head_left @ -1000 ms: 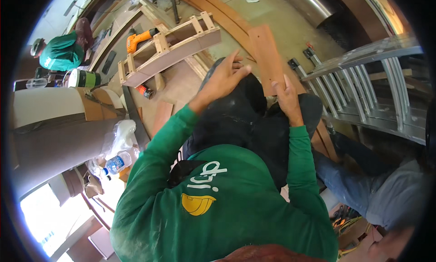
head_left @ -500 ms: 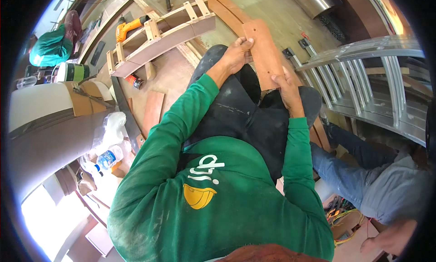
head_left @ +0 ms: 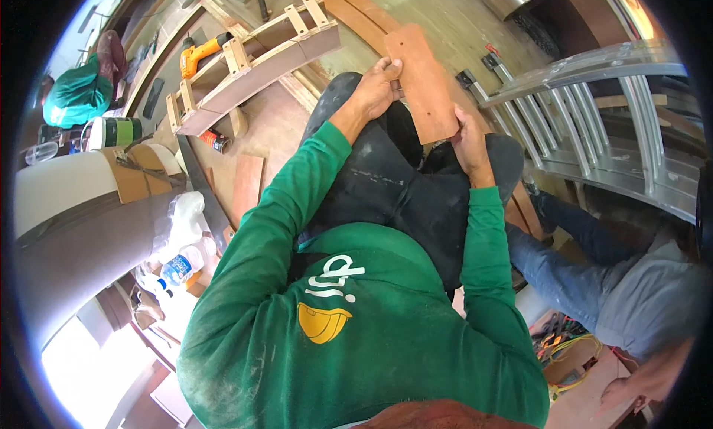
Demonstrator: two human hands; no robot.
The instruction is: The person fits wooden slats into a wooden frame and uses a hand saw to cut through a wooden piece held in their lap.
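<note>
Between my two hands, above my knees, is a flat reddish-brown wooden board (head_left: pixel 421 80) with a small dark hole near each end. My left hand (head_left: pixel 377 89) pinches its left long edge, thumb on the face. At the lower right corner my right hand (head_left: pixel 469 141) grips it, with the thumb along the edge; the fingers behind the board are hidden. Beyond my left hand lies a wooden frame (head_left: pixel 256 71) with short slats across it. An orange cordless drill (head_left: pixel 199 56) rests against the frame's far side.
An aluminium ladder (head_left: pixel 594 121) lies at the right. Another person in jeans (head_left: pixel 557 273) is at lower right beside tools and cables (head_left: pixel 568 355). A person in green (head_left: pixel 78 98) crouches far left, near a bucket (head_left: pixel 111 133). A spray can (head_left: pixel 215 141), wood strip (head_left: pixel 247 184) and water bottle (head_left: pixel 178 267) lie left.
The board has shifted slightly left in my hands, and my right hand has slid to its lower right edge. The whole view has moved a little.
</note>
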